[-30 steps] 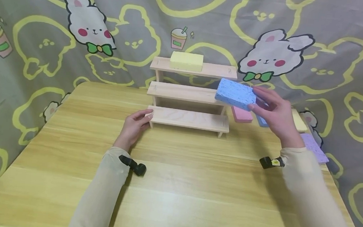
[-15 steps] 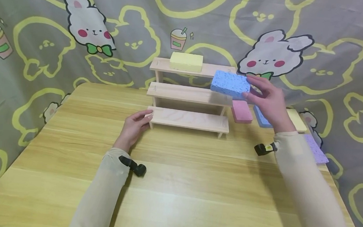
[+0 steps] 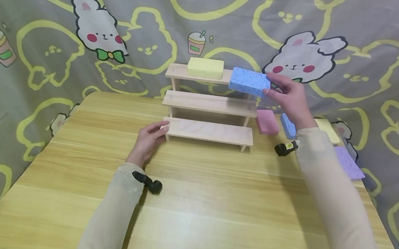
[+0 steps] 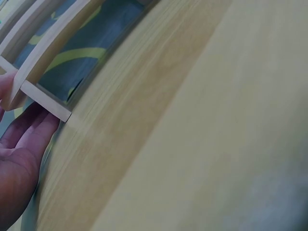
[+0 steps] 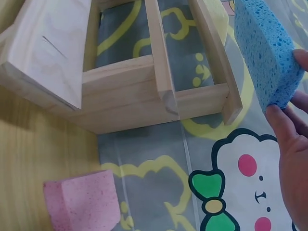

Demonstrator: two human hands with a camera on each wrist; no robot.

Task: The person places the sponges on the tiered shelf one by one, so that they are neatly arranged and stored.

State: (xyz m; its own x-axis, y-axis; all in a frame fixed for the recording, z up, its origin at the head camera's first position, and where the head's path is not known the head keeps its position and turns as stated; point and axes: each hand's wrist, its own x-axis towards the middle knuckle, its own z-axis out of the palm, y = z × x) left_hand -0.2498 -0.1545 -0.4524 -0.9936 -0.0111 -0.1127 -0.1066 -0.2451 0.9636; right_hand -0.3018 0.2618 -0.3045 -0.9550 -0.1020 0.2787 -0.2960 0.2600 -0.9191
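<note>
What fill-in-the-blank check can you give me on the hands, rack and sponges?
The held sponge, in the right hand, is coloured ____.
The left hand holds the wooden rack, which has ____ tiers.
The yellow sponge rests on its ____ tier.
On the table, the nearest sponge is ____.
Missing words: blue; three; top; pink.

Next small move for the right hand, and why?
Probably lower the held blue sponge onto the top shelf, right of the yellow sponge. The right hand pinches it by one end, the right wrist view shows it apart from the shelf, and the left hand holds the bottom shelf at its left end.
</note>
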